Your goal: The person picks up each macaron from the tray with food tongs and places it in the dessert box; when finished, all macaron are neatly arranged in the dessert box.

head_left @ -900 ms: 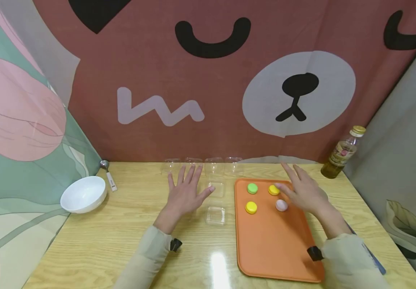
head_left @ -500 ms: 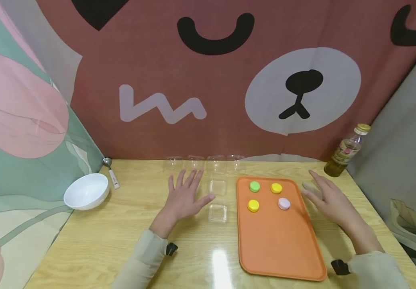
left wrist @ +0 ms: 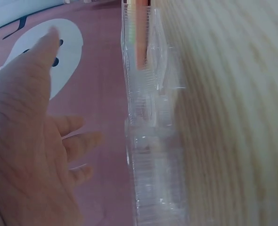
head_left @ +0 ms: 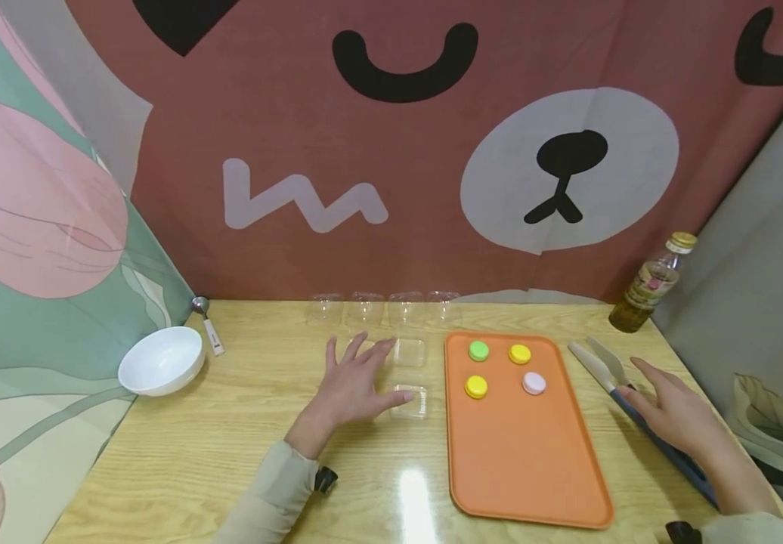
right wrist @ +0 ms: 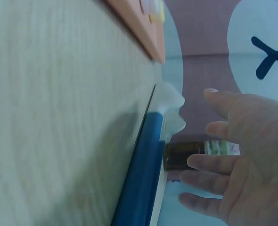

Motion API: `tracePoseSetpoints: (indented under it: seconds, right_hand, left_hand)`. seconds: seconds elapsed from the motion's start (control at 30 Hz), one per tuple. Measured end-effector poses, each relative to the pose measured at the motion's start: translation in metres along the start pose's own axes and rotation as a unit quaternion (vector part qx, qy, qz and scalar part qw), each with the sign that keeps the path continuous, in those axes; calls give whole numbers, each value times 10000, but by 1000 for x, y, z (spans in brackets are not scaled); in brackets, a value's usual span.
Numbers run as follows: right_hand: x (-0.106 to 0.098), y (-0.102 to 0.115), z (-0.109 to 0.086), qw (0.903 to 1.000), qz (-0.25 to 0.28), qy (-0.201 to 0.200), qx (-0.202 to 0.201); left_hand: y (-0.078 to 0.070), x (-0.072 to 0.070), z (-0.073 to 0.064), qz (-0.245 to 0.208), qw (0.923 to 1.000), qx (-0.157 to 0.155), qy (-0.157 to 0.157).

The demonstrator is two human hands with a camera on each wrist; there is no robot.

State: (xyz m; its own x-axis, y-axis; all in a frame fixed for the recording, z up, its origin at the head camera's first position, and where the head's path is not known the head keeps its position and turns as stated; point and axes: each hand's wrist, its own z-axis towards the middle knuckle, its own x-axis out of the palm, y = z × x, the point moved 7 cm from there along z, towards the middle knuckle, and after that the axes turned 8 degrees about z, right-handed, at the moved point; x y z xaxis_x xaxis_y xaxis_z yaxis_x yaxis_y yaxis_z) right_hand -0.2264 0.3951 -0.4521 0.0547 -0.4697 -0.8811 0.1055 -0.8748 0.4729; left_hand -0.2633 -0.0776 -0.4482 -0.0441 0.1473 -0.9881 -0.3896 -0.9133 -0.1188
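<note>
My right hand [head_left: 673, 412] is spread over a pair of blue-handled tongs [right wrist: 146, 155] with pale tips, lying right of the tray. In the right wrist view its fingers [right wrist: 209, 181] stand apart from the tongs. Over the clear plastic boxes at the table's middle, my left hand [head_left: 347, 389] is held with fingers spread and nothing gripped. Its thumb overlaps the nearest clear box [head_left: 413, 404] in the head view; the left wrist view shows a gap between that hand and the row of boxes [left wrist: 153, 165]. Part of the tongs' handle is hidden under my right hand.
An orange tray [head_left: 524, 461] bears a green macaron [head_left: 478, 350], two yellow macarons [head_left: 519, 353] and a pale pink macaron [head_left: 534, 383]. Several clear boxes [head_left: 405, 308] line the back edge. A white bowl [head_left: 162, 361], a scoop [head_left: 208, 325] and a bottle [head_left: 643, 291] stand at the sides.
My right hand has moved from above the tray rightward and toward me, over the tongs. My left hand has drawn slightly nearer, its thumb now over the closest box.
</note>
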Motion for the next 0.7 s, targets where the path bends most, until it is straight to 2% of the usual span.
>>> tracePoseSetpoints:
  seconds: [0.3,0.47,0.7]
  right_hand:
    - [0,-18,-7,9976,-312,415,458]
    - [3,-20,-9,9969,-432,437,485]
    - [6,-25,-11,9960,-524,512,504]
  left_hand:
    - [-8,7,-3,-133,9992,332,159]
    - [-10,10,-3,33,9988,438,217]
    - [-11,14,-4,42,9984,447,341]
